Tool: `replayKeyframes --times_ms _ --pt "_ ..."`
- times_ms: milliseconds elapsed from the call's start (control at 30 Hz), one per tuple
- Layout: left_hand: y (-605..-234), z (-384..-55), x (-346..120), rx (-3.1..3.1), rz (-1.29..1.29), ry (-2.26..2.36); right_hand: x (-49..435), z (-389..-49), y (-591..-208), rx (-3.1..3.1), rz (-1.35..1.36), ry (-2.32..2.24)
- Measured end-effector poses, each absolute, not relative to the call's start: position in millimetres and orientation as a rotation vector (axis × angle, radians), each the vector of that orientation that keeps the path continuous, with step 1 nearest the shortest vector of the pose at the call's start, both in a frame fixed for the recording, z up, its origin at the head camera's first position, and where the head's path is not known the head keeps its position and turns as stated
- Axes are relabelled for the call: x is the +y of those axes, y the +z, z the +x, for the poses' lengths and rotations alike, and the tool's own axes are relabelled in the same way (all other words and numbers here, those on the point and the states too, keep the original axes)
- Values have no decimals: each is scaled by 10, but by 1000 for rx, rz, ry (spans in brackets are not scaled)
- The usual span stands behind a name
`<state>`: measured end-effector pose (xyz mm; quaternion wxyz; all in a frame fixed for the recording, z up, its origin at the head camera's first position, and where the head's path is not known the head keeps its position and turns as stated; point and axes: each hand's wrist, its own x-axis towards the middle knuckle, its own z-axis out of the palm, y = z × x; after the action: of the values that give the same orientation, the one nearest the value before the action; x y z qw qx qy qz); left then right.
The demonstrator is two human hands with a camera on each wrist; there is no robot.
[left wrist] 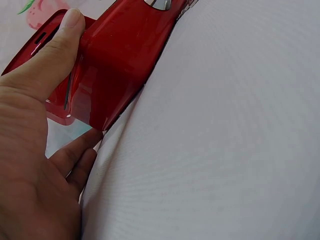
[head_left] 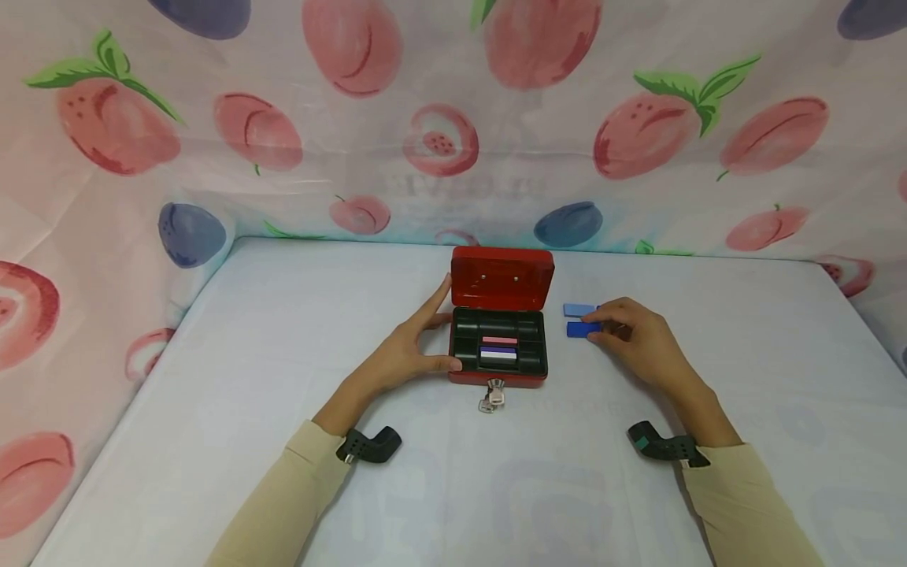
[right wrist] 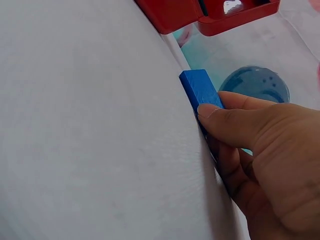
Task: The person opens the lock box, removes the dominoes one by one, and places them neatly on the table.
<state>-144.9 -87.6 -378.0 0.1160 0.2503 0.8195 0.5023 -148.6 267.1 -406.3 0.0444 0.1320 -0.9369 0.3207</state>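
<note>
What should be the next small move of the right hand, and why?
Probably bring the blue block to the red box: the right hand pinches it, the lid is open, and a pink piece lies in the black tray.

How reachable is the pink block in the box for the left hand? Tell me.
Probably yes: the lid stands open, nothing covers the pink block, and the left hand touches the left side of the box. It would likely need to lift off there first.

Open red box [head_left: 520, 379], upright, just left of a bright blue rectangular block [head_left: 582, 330]
</note>
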Motion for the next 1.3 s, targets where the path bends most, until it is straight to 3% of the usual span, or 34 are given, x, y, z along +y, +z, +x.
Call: replayKeyframes --times_ms 1300 --pt "-3770 -1451 -871 2405 728 1458 2682 -1495 -4061 -2827 403 926"
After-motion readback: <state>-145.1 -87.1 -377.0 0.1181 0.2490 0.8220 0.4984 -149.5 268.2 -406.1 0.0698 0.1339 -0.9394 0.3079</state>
